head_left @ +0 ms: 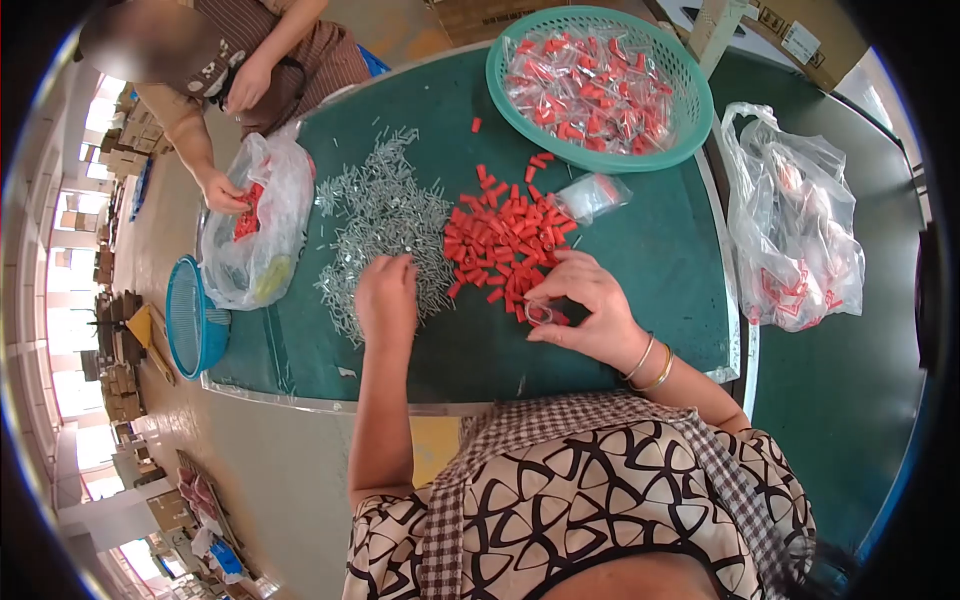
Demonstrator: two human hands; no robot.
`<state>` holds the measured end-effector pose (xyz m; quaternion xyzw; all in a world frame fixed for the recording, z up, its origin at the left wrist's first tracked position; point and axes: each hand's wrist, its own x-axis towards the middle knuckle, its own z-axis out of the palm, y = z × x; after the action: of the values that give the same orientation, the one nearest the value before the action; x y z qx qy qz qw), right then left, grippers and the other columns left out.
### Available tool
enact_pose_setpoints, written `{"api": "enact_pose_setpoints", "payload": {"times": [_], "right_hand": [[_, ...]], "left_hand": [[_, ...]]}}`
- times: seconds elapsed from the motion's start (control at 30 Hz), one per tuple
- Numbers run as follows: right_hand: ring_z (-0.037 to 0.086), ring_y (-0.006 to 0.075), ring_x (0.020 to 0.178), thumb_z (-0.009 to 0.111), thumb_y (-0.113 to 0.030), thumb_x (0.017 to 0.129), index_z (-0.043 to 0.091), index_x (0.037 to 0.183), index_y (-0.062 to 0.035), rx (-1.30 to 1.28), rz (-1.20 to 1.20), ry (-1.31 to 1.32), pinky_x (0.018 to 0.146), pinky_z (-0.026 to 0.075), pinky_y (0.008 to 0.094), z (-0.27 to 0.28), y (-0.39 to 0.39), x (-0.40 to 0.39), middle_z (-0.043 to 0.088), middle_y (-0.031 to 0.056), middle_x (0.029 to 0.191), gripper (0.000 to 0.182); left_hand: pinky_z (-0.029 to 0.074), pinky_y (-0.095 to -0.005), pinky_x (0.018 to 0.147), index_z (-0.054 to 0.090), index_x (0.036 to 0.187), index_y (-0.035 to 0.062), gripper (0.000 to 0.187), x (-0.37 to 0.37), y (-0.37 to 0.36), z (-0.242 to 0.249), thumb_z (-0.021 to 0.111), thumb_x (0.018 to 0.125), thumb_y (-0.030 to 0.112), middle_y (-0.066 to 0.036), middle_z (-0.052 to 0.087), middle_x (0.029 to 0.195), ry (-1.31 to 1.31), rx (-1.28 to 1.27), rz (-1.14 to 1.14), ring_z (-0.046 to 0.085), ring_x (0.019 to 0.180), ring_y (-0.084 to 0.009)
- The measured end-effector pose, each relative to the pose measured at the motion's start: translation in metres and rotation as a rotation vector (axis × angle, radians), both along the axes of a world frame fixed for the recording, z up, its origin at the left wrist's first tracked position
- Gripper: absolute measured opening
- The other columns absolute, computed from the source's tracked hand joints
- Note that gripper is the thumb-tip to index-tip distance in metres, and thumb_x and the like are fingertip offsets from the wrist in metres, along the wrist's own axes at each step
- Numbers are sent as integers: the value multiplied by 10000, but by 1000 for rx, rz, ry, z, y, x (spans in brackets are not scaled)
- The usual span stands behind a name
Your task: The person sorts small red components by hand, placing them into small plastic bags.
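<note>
My left hand (387,300) is over the lower part of a heap of small grey metal pins (385,205), its fingers bent down and pressed together at the heap; what they hold, if anything, is hidden. My right hand (590,310) has thumb and fingers curled round a small clear plastic piece (540,312), beside the lower right of a pile of red caps (505,235). A clear plastic bag (594,197) lies at the right of the red pile. Both heaps rest side by side on the green table (660,290).
A teal basket (497,90) of bagged red parts stands at the back right. Plastic bags (795,230) lie farther right. At left are a white bag (285,215), a blue basket (215,335) and a co-worker's hand (222,190) reaching into that bag.
</note>
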<state>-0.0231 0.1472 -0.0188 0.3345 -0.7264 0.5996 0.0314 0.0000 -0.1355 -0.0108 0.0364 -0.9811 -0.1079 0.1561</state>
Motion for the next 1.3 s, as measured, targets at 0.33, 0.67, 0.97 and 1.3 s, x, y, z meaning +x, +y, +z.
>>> {"api": "enact_pose_setpoints", "payload": {"times": [0.33,0.67,0.97,1.3], "right_hand": [[653,233,831,886,-171,610,708,923,-97,10,-11,-3,1032,428,465,-1,0,-1,685,39,834,368],[639,237,824,884,-161,600,697,924,-97,14,22,-28,1000,437,432,5,0,0,678,31,844,380],[615,226,800,877,-183,615,695,939,-102,6,5,-70,782,473,348,-1,-1,0,675,22,855,380],[611,193,761,873,-176,620,685,944,-106,0,-2,-82,737,473,333,0,-1,2,672,-2,827,381]], "left_hand": [[498,-432,705,680,914,32,115,-14,-3,-1,688,805,66,-134,633,865,-121,-2,-95,624,804,-349],[333,-217,509,624,1003,1,123,0,2,11,621,930,100,-9,556,741,-110,1415,168,468,589,-78],[339,-223,533,623,989,8,92,10,50,24,616,928,76,-22,568,756,-269,1642,-69,469,588,-85],[414,-200,584,653,944,-3,60,7,38,24,668,902,38,18,589,794,-13,1004,136,509,655,-42]]}}
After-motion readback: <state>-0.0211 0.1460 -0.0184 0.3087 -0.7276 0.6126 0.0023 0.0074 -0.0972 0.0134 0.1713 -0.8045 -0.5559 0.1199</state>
